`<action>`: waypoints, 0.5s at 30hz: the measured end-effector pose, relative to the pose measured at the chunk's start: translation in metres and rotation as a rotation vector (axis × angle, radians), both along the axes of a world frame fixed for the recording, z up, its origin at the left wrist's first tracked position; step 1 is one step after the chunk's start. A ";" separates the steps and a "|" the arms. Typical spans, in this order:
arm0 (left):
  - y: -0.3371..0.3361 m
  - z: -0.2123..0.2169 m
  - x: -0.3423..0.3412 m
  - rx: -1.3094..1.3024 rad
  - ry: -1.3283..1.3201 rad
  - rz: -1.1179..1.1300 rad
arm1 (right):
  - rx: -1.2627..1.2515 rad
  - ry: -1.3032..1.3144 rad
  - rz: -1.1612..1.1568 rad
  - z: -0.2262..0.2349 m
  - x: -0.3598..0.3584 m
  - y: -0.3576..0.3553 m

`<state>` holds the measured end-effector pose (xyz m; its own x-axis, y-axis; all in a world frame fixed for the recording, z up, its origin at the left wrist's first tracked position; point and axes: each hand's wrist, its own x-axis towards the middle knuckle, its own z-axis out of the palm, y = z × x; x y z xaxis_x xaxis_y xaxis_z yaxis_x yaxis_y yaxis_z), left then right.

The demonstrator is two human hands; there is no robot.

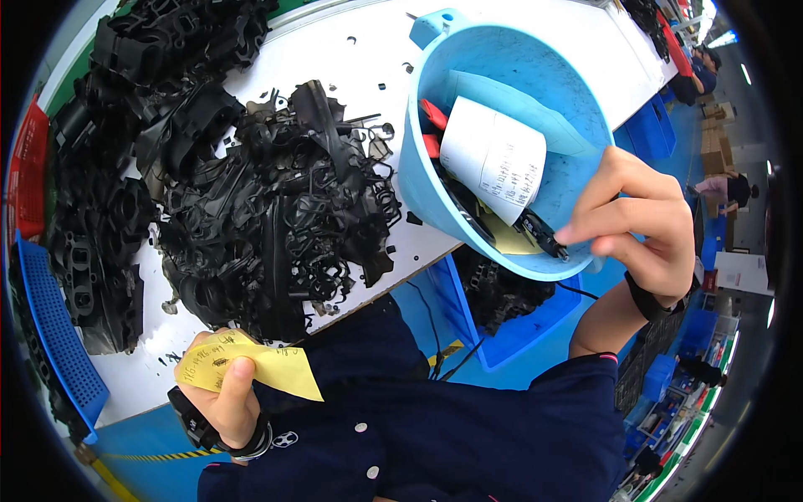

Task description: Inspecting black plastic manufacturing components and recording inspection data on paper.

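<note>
My left hand (222, 393) pinches a creased yellow paper slip (276, 368) with handwriting on it, thumb on top, at the table's near edge. My right hand (640, 222) hovers over the near right rim of a light blue bucket (508, 259). Its fingers are bent, the thumb apart from the other fingertips, which meet the end of a slim black tool (538, 232) in the bucket; its exact kind is unclear. Also inside are a curled white paper label (493, 155) with handwriting, red-handled tools (433, 115) and another yellow paper (512, 238), partly covered.
Black plastic scraps (276, 201) lie heaped across the white table (335, 38). A blue perforated basket (63, 335) and a red one (29, 167) stand at the left. Below the bucket is a blue crate (477, 343) with black parts. Cables hang beside it; people work far right.
</note>
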<state>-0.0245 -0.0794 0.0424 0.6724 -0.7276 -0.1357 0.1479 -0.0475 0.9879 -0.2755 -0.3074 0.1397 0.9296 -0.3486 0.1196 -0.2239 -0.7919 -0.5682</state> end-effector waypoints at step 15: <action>0.003 0.001 0.005 -0.121 -0.053 -0.125 | -0.119 0.246 0.140 0.016 0.029 -0.017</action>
<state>-0.0197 -0.0768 0.0434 0.5797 -0.8148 -0.0088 0.0959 0.0574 0.9937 -0.2461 -0.3247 0.1560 0.9736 -0.2125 -0.0830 -0.2277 -0.8823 -0.4120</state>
